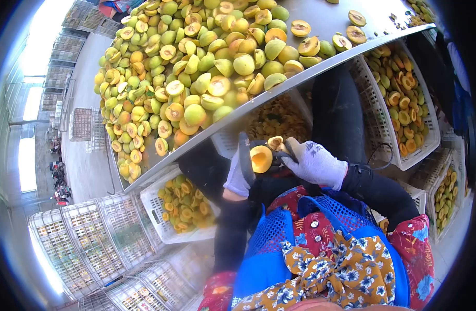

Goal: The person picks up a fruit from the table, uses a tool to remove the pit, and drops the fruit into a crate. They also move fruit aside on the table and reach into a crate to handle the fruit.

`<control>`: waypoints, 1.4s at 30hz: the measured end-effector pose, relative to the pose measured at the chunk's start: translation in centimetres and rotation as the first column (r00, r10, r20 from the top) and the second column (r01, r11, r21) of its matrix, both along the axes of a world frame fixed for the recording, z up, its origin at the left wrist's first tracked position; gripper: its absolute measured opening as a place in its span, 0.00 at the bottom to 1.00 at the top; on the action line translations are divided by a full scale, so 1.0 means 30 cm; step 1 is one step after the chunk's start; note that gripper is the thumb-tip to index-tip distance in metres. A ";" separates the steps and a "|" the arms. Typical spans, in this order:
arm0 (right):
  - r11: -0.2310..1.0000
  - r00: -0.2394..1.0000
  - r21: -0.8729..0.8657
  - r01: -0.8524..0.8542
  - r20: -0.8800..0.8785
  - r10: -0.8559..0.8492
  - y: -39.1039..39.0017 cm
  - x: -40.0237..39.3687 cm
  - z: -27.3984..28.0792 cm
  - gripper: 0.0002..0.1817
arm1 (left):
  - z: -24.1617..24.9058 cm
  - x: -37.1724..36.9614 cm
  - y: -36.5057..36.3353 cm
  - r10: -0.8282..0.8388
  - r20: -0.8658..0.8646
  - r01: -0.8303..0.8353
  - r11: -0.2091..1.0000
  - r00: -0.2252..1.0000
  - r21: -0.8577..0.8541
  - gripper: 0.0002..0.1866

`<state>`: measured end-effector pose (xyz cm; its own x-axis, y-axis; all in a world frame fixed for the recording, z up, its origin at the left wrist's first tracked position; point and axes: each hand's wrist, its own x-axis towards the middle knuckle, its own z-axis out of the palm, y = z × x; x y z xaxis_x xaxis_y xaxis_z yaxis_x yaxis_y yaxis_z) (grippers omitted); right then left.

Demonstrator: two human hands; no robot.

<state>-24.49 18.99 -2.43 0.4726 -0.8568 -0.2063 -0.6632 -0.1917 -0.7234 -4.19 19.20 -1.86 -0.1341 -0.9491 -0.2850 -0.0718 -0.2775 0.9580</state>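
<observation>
In front of my lap, my left hand, in a white glove with dark fingers, is closed around a peach half. A smooth, rounded hollow shows in its orange flesh. Close beside it, my right hand, gloved alike, has thumb and fingers pinched at a small yellow-brown cut-out piece of peach. Whether a tool is also in the right hand is hidden by the dark fingertips. Below and beyond the hands, a crate of yellow-brown peach scraps sits between my legs.
A metal table heaped with halved peaches slopes across the front. A white crate of peach pieces stands at left. Other filled crates stand at right. Stacked wire-like crates are at lower left.
</observation>
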 end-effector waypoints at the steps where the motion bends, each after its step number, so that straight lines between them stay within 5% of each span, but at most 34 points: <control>1: 0.997 0.991 0.081 0.007 0.129 -0.018 -0.006 -0.003 -0.035 0.20 | 0.000 0.043 0.023 -0.037 0.164 0.061 0.989 0.986 -0.138 0.26; 2: 0.987 0.966 0.159 0.001 0.254 -0.042 -0.018 -0.004 -0.065 0.20 | 0.001 0.086 0.047 -0.028 0.331 0.122 0.957 0.943 -0.265 0.22; 3: 0.971 0.926 0.237 -0.022 0.372 -0.069 -0.031 -0.003 -0.078 0.21 | -0.001 0.171 0.068 0.130 0.323 -0.089 0.986 0.937 -0.137 0.21; 4: 0.758 0.849 0.645 -0.098 0.451 -0.275 -0.041 -0.006 -0.050 0.22 | -0.003 0.255 0.090 0.316 0.304 -0.329 0.944 0.899 -0.008 0.19; 5: 0.673 0.805 0.724 -0.149 0.484 -0.343 -0.057 -0.006 -0.029 0.22 | -0.004 0.340 0.111 0.502 0.285 -0.546 0.832 0.816 0.098 0.18; 6: 0.580 0.757 0.789 -0.205 0.503 -0.417 -0.072 -0.003 -0.010 0.22 | 0.015 0.407 0.138 0.314 0.856 -0.242 0.943 0.412 -0.229 0.20; 8: 0.390 0.701 0.880 -0.270 0.457 -0.547 -0.102 -0.002 0.073 0.20 | 0.071 0.440 0.110 0.448 0.886 -0.086 0.894 0.123 -0.440 0.22; 9: 0.427 0.704 0.861 -0.277 0.484 -0.519 -0.104 0.011 0.043 0.21 | 0.108 0.438 0.078 0.516 0.856 0.017 0.857 -0.017 -0.516 0.24; 11: 0.504 0.710 0.818 -0.277 0.528 -0.467 -0.102 0.024 -0.039 0.23 | 0.213 0.329 -0.064 0.464 0.847 -0.187 0.884 0.259 -0.427 0.24; 16: 0.653 0.802 0.730 -0.199 0.505 -0.320 -0.093 0.009 0.023 0.22 | 0.007 0.311 -0.355 0.308 0.945 0.107 0.942 0.108 -0.319 0.32; 19: 0.606 0.813 0.791 -0.085 0.407 -0.417 -0.076 -0.013 0.093 0.18 | 0.075 0.304 -0.306 0.322 0.599 -0.129 0.931 0.733 -0.342 0.30; 20: 0.741 0.827 0.668 -0.064 0.451 -0.335 -0.072 -0.005 0.085 0.17 | 0.056 0.317 -0.264 0.232 0.150 -0.195 0.953 0.961 -0.231 0.28; 21: 0.849 0.843 0.526 -0.050 0.477 -0.247 -0.063 0.005 0.070 0.16 | 0.037 0.330 -0.222 0.205 -0.329 -0.231 0.972 0.922 -0.041 0.26; 23: 0.977 0.884 0.215 -0.013 0.460 -0.090 -0.043 0.026 0.066 0.14 | 0.067 0.244 -0.142 0.486 -0.698 -0.340 0.872 0.525 0.351 0.26; 25: 0.994 0.929 -0.107 0.031 0.370 0.011 -0.024 0.056 0.091 0.12 | 0.071 0.197 -0.101 0.359 -0.697 -0.225 0.933 0.621 0.280 0.28; 27: 0.986 0.960 -0.166 -0.018 0.272 0.063 -0.023 0.068 0.144 0.12 | 0.079 0.119 -0.066 0.360 -0.534 -0.259 0.931 0.765 0.257 0.33; 30: 0.949 0.980 -0.312 -0.049 0.170 0.106 -0.013 0.078 0.165 0.14 | 0.064 0.029 -0.015 0.318 -0.509 -0.274 0.948 0.800 0.163 0.32; 32: 0.948 0.984 -0.316 -0.046 0.152 0.099 0.000 0.082 0.168 0.14 | 0.070 0.012 0.007 0.353 -0.416 -0.272 0.932 0.838 0.241 0.34; 36: 0.960 0.988 -0.266 -0.091 0.098 0.121 0.018 0.079 0.167 0.14 | 0.037 0.003 0.042 0.245 -0.450 -0.197 0.969 0.859 0.150 0.31; 39: 0.961 0.986 -0.274 -0.039 0.147 0.082 0.035 0.076 0.150 0.14 | 0.055 -0.022 0.052 0.229 -0.267 -0.238 0.971 0.936 0.002 0.29; 42: 0.963 0.987 -0.271 0.007 0.157 0.037 0.054 0.082 0.137 0.14 | 0.027 -0.029 0.048 0.323 -0.495 -0.299 0.946 0.807 0.130 0.26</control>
<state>-22.02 20.62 1.69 0.4934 -0.8628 0.1104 -0.5397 -0.4032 -0.7390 -5.05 20.64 -1.04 0.0300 -0.9530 -0.3015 0.5134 -0.2441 0.8227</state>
